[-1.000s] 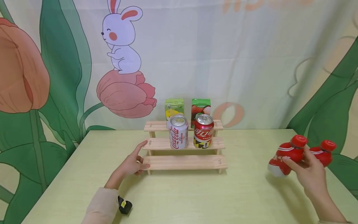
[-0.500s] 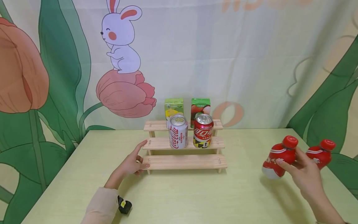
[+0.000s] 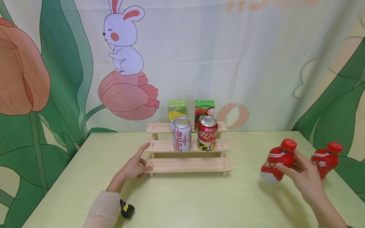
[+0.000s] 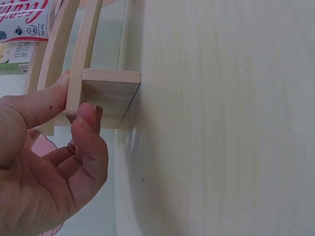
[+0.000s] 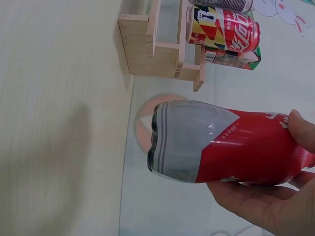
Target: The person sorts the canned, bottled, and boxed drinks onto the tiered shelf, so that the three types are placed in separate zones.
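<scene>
My right hand (image 3: 306, 175) grips a red plastic bottle (image 3: 278, 161) with a red cap, a little tilted and raised off the table. In the right wrist view the clear lower part of the bottle (image 5: 182, 140) points toward the wooden shelf. My left hand (image 3: 135, 166) pinches the left end of the lowest board of the three-step wooden shelf (image 3: 188, 165). Thumb and a curled finger (image 4: 88, 118) lie on either side of that board. A white Coca-Cola can (image 3: 182, 134) and a red cola can (image 3: 207, 133) stand on the middle step.
A second red bottle (image 3: 325, 161) stands at the table's right, partly behind my right hand. Two juice cartons, a yellow-green one (image 3: 178, 109) and a green one with red fruit (image 3: 204, 109), stand on the top step. A printed curtain (image 3: 256, 63) hangs behind the table.
My right hand has carried the red bottle left toward the shelf, away from the second bottle. My left hand stays at the shelf's left end.
</scene>
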Demonstrator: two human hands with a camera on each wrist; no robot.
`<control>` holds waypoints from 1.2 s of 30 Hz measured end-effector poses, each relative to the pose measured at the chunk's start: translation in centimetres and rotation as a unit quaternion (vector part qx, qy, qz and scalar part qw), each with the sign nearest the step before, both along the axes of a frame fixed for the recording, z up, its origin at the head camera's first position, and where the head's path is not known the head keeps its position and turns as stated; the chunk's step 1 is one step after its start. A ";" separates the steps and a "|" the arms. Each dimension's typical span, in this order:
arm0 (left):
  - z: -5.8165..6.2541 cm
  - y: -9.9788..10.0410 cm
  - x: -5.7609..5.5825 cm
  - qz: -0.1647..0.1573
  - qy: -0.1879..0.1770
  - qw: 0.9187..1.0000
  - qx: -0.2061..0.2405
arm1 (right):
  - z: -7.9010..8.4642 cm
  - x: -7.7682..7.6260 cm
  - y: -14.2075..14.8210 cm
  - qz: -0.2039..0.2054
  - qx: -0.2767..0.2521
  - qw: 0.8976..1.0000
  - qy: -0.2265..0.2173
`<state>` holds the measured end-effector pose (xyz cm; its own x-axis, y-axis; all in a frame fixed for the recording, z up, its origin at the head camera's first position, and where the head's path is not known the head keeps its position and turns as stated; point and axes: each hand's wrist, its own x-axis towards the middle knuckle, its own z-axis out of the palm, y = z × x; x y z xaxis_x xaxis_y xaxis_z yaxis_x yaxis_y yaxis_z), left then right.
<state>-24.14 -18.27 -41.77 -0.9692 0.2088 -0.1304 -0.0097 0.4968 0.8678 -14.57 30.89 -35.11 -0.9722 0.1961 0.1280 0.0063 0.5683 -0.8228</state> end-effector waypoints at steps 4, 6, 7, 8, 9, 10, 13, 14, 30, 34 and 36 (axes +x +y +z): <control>0.0 0.0 0.0 0.001 -0.001 1.000 -0.001 | 0.1 0.0 -0.5 0.009 -0.003 1.000 -0.001; 0.0 0.0 0.0 0.000 -0.001 1.000 0.001 | 0.1 0.0 -0.7 0.011 -0.002 1.000 0.000; -0.1 0.0 0.0 -0.001 -0.001 1.000 0.001 | 0.1 0.0 -0.8 0.012 0.000 1.000 0.002; -0.1 0.0 0.0 -0.002 0.000 1.000 0.002 | 0.2 0.0 -1.0 0.014 0.001 1.000 0.003; -0.1 0.0 0.0 -0.003 0.001 1.000 0.003 | 0.2 0.0 -1.1 0.016 0.002 1.000 0.005; -0.1 -0.1 0.0 -0.004 0.002 1.000 0.004 | 0.2 0.0 -1.2 0.017 0.003 1.000 0.008; -0.2 -0.1 -0.1 -0.005 0.003 1.000 0.005 | 0.3 -0.1 -1.6 0.024 0.000 1.000 0.012; -0.2 -0.1 -0.1 -0.006 0.003 1.000 0.005 | 0.4 -0.1 -1.7 0.027 -0.003 1.000 0.012; -0.2 0.0 -0.1 -0.001 0.003 1.000 -0.003 | 1.0 0.0 -3.5 0.061 -0.021 0.998 0.003; -0.3 -0.1 -0.1 -0.002 0.003 1.000 -0.002 | 1.1 -0.1 -4.2 0.075 -0.033 0.997 0.013; -0.3 -0.1 -0.1 -0.002 0.003 1.000 -0.003 | 1.1 -0.1 -4.5 0.081 -0.037 0.996 0.019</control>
